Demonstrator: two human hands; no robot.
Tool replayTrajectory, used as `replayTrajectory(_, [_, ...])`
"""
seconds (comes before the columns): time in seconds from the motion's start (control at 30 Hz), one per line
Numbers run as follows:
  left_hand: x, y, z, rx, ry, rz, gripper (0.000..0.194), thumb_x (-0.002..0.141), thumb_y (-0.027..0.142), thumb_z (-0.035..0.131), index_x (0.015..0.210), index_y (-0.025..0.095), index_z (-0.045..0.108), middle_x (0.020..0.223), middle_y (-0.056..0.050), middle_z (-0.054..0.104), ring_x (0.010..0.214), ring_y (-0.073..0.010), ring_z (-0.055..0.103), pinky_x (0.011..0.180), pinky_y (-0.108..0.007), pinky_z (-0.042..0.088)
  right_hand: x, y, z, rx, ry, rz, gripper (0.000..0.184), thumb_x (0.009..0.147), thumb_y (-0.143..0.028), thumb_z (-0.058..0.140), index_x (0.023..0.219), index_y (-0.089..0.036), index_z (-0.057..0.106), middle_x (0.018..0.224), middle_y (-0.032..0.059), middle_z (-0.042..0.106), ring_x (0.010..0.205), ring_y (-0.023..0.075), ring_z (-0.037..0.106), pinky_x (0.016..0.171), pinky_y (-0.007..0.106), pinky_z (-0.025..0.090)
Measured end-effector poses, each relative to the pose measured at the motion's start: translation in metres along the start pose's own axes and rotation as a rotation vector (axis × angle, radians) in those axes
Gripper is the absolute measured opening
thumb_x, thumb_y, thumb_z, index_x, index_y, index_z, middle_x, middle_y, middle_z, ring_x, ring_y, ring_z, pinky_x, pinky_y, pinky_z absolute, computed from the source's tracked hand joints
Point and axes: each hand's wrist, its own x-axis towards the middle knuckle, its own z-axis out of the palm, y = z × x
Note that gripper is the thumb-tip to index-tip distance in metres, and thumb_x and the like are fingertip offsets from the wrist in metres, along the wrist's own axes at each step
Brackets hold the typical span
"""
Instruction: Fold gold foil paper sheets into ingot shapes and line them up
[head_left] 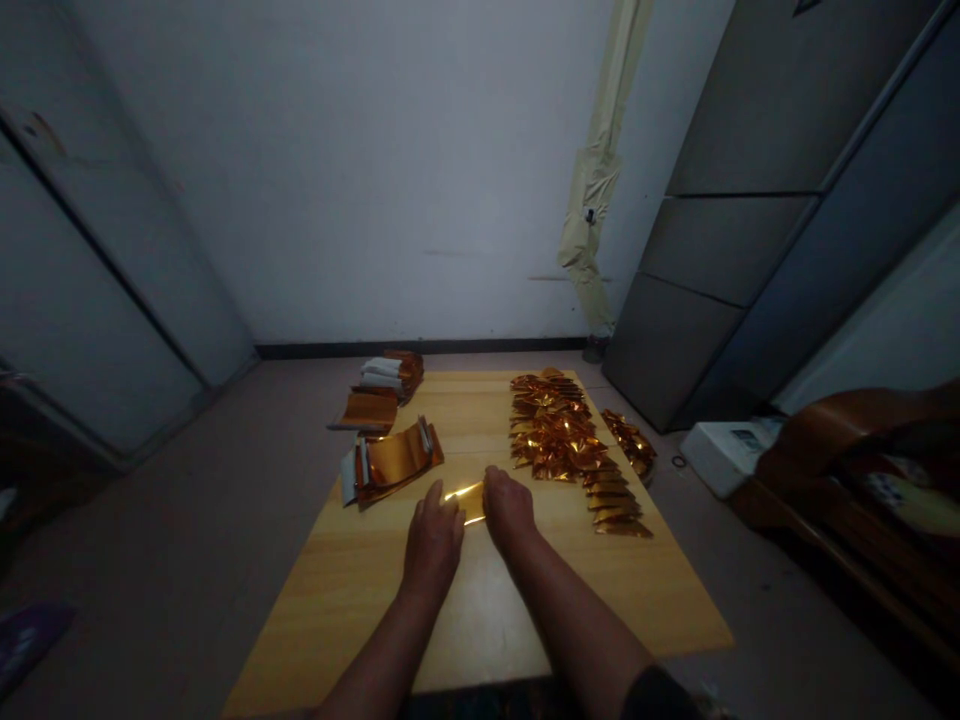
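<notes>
A small gold foil sheet [468, 500] lies on the wooden board [487, 600] between my two hands. My left hand [433, 540] presses down on the sheet's left side with its fingers curled together. My right hand [508, 505] rests on the sheet's right edge, fingers bent over it. Most of the sheet is hidden under the hands; only a bright strip shows between them.
A curved stack of gold foil sheets [391, 462] lies left of my hands, with more stacks [382, 390] behind it. A heap of folded gold pieces [559, 430] and a row of flat folded ones [615, 505] lie to the right. A grey cabinet [720, 250] stands at the right.
</notes>
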Motion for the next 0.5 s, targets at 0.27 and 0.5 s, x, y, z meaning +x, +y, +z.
replayTrajectory(0.27, [0.0018, 0.0026, -0.0023, -0.015, -0.024, -0.040, 0.024, 0.091, 0.022, 0.046, 0.100, 0.015, 0.068, 0.130, -0.017, 0.053, 0.108, -0.0273, 0.057, 0.089, -0.041, 0.052, 0.0004, -0.0001, 0.0009, -0.003, 0.004, -0.006, 0.017, 0.097, -0.018, 0.039, 0.106, -0.019, 0.054, 0.098, 0.0082, 0.068, 0.086, 0.0189, 0.068, 0.068, 0.026, 0.046])
replayTrajectory(0.5, [0.0020, 0.0029, -0.0034, -0.018, -0.038, -0.058, 0.024, 0.090, 0.023, 0.048, 0.105, 0.017, 0.067, 0.131, -0.015, 0.054, 0.109, -0.0270, 0.056, 0.091, -0.042, 0.051, -0.0018, -0.0007, -0.0048, -0.005, -0.016, -0.009, 0.017, 0.096, -0.018, 0.042, 0.108, -0.018, 0.053, 0.100, 0.0093, 0.067, 0.087, 0.0182, 0.068, 0.069, 0.026, 0.045])
